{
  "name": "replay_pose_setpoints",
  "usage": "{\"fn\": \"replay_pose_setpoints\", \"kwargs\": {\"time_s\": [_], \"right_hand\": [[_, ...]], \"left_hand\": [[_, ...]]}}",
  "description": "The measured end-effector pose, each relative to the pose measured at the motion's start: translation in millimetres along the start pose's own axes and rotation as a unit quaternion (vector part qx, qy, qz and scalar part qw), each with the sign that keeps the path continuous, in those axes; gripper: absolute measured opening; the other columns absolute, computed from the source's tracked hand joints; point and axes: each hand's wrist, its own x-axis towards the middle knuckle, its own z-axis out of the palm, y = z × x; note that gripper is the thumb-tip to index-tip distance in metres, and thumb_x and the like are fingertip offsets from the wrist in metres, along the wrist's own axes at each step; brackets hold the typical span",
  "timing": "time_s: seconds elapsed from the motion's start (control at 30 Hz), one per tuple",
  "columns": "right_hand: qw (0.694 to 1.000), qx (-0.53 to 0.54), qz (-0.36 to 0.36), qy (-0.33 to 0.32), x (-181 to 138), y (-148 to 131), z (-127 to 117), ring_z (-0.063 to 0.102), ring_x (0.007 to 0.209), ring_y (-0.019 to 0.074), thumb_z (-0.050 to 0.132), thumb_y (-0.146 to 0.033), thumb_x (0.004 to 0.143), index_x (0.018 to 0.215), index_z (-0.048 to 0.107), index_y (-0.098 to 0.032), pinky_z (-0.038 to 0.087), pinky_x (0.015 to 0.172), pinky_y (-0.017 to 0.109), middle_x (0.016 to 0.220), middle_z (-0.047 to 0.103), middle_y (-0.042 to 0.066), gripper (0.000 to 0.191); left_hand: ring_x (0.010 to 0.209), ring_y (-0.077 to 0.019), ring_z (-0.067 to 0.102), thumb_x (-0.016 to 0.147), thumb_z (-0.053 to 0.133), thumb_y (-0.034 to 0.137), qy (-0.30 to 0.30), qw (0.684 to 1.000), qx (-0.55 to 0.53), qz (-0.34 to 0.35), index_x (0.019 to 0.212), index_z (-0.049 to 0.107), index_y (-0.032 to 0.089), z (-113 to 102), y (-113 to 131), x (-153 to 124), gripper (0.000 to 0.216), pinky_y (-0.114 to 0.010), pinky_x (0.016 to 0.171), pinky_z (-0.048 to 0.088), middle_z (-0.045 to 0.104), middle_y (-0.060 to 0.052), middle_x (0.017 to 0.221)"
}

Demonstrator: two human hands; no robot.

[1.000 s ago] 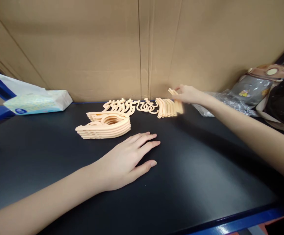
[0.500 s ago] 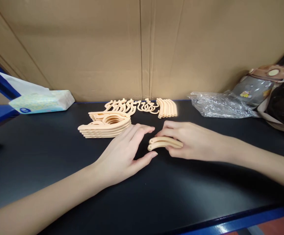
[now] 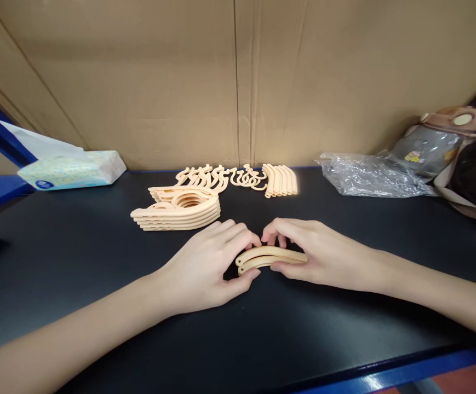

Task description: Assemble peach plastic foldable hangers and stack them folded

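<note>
Two curved beige hanger arms (image 3: 268,253), one alongside the other, lie low over the black tabletop between my hands. A small hole shows at the left end of each. My left hand (image 3: 207,265) is closed about that left end, thumb on the near side and fingers on the far side. From the right, my right hand (image 3: 332,254) grips the other end, which its thumb and palm partly hide. Beyond my left hand sits a stack of beige hanger pieces (image 3: 180,219) with round openings.
At the back of the black table (image 3: 205,350) lie beige S-shaped pieces (image 3: 202,178), small hooks (image 3: 248,178) and a row of curved arms (image 3: 281,180). A tissue pack (image 3: 73,169) is left; clear plastic (image 3: 369,175) and a bottle (image 3: 430,150) are right. Cardboard (image 3: 172,82) stands behind.
My right hand has brought the two hanger arms nearer to me and slightly left. My left hand, spread apart from them before, has closed about their left end.
</note>
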Motion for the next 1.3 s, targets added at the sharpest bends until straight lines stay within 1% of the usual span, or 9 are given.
{"fn": "replay_pose_setpoints", "kwargs": {"time_s": [0.23,0.43,0.6,0.67,0.77,0.9,1.0,1.13,1.3], "right_hand": [[0.998,-0.067,0.005,-0.011,1.0,-1.9,-2.9,0.057,0.081,0.0138,0.061,-0.021,0.082,0.096,0.057,-0.022,0.041,0.073,0.027,0.09,0.061,-0.002,0.015],[0.996,-0.087,-0.004,-0.025,-0.3,-2.1,-5.1,0.056,0.076,0.0127,0.065,-0.029,0.083,0.095,0.06,-0.022,0.04,0.069,0.026,0.086,0.062,-0.002,0.015],[0.996,-0.078,0.007,-0.031,2.3,-1.6,-7.9,0.057,0.075,0.0131,0.066,-0.044,0.082,0.098,0.061,-0.023,0.041,0.069,0.027,0.084,0.062,-0.002,0.027],[0.998,-0.063,0.016,-0.019,3.5,0.3,-10.6,0.058,0.074,0.0133,0.062,-0.05,0.084,0.1,0.062,-0.022,0.042,0.07,0.027,0.082,0.063,-0.002,0.032],[0.998,-0.04,0.036,0.027,6.1,6.0,-15.7,0.057,0.068,0.0124,0.053,-0.046,0.091,0.099,0.064,-0.02,0.043,0.064,0.026,0.078,0.064,-0.001,0.029],[0.992,-0.088,0.042,0.079,14.9,20.4,-24.1,0.056,0.065,0.0128,0.052,-0.039,0.091,0.094,0.066,-0.02,0.041,0.061,0.025,0.077,0.066,0.0,0.024],[0.979,-0.177,0.029,0.097,27.2,34.2,-31.3,0.058,0.069,0.0147,0.052,-0.032,0.091,0.096,0.067,-0.02,0.04,0.064,0.027,0.081,0.067,0.002,0.02],[0.958,-0.263,0.034,0.11,50.6,49.0,-36.8,0.06,0.08,0.0176,0.051,-0.029,0.091,0.095,0.068,-0.019,0.04,0.07,0.028,0.091,0.068,0.004,0.02],[0.938,-0.328,0.029,0.105,83.4,57.1,-33.7,0.061,0.083,0.0196,0.05,-0.029,0.092,0.098,0.07,-0.019,0.037,0.065,0.028,0.096,0.065,0.007,0.023]], "left_hand": [[0.083,-0.0188,0.052,0.089,0.054,0.03,-0.012,1.0,0.01,0.025,0.103,0.058,0.02,-2.2,0.0,-1.0,0.018,-0.032,0.073,0.039,0.06,-0.003,0.095],[0.081,-0.0179,0.052,0.087,0.058,0.035,-0.013,0.999,0.002,0.045,0.1,0.06,0.02,-3.4,1.5,-2.0,0.02,-0.031,0.072,0.038,0.06,-0.002,0.091],[0.08,-0.017,0.05,0.086,0.059,0.036,-0.015,0.999,-0.008,0.045,0.1,0.059,0.019,-3.6,2.5,-1.8,0.021,-0.03,0.072,0.038,0.059,-0.001,0.089],[0.078,-0.0166,0.05,0.087,0.06,0.039,-0.014,0.999,-0.01,0.046,0.099,0.059,0.019,-3.9,1.9,-1.7,0.023,-0.029,0.071,0.038,0.058,-0.001,0.087],[0.077,-0.0169,0.05,0.092,0.052,0.041,-0.017,0.999,-0.009,0.039,0.101,0.059,0.019,-4.7,0.2,-2.0,0.024,-0.029,0.069,0.039,0.058,-0.001,0.085],[0.086,-0.0185,0.054,0.098,0.034,0.022,-0.005,1.0,0.012,0.011,0.108,0.059,0.018,-3.5,-4.7,-2.7,0.027,-0.031,0.074,0.044,0.061,-0.005,0.097],[0.099,-0.02,0.056,0.096,0.034,0.014,0.012,0.999,0.031,0.0,0.113,0.059,0.018,-0.6,-8.8,-2.3,0.03,-0.033,0.084,0.047,0.061,-0.007,0.112],[0.125,-0.0237,0.048,0.096,0.038,0.018,0.023,0.998,0.052,-0.015,0.123,0.057,0.016,2.5,-11.3,-1.4,0.033,-0.038,0.103,0.042,0.056,-0.009,0.132],[0.13,-0.0263,0.046,0.098,0.037,0.025,-0.02,0.996,0.068,-0.05,0.134,0.05,0.015,1.7,-11.5,-1.2,0.039,-0.044,0.107,0.041,0.049,-0.011,0.141]]}}
